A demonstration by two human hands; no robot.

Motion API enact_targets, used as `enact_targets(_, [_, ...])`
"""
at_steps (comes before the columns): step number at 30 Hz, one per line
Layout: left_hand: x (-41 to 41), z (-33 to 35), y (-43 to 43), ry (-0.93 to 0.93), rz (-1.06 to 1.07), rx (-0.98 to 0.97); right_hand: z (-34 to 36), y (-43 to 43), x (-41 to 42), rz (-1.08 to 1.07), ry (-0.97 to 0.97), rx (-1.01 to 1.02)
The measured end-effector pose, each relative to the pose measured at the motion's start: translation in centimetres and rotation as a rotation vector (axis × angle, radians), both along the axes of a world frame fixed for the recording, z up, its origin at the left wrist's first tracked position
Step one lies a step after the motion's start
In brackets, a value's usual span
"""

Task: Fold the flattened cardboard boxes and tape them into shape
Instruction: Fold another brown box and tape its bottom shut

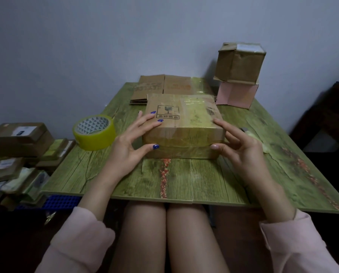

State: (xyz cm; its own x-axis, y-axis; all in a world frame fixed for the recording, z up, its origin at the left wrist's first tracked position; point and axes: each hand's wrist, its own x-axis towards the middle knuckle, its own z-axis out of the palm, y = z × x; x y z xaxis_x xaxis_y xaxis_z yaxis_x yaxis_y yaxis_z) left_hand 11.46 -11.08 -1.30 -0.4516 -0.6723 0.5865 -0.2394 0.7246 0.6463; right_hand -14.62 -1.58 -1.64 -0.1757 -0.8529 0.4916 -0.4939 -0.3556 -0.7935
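Note:
A flat brown cardboard box (184, 119), folded up and wrapped with shiny clear tape, lies in the middle of the green table (184, 180). My left hand (131, 142) touches its left end, with straight fingers on the top edge and the thumb on the front face. My right hand (241, 146) touches the right front corner with the index fingertip and thumb; its other fingers hang loosely curved. A yellow tape roll (95, 133) stands left of the box. Flattened cardboard boxes (164, 85) lie behind it by the wall.
A brown assembled box (239, 62) sits on a pink one (235, 93) at the table's back right. A small pale object (249, 133) lies right of my right hand. Stacked parcels and flat cardboard (17, 138) pile up on the floor to the left.

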Motion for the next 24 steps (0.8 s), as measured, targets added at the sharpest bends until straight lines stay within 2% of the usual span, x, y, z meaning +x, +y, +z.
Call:
enact_targets(3, [0.2, 0.2, 0.0, 0.028, -0.053, 0.072, 0.2, 0.1, 0.0, 0.033, -0.049, 0.008])
enact_targets(7, [0.0, 0.5, 0.0, 0.035, 0.059, 0.106, 0.3, 0.0, 0.2, 0.023, -0.049, 0.006])
enact_targets(17, [0.7, 0.1, -1.2, 0.003, -0.034, 0.043, 0.6, 0.2, -0.3, 0.047, -0.032, 0.043])
enact_targets(24, [1.7, 1.7, -1.2, -0.145, -0.023, 0.005, 1.5, 0.5, -0.6, 0.032, 0.050, 0.101])
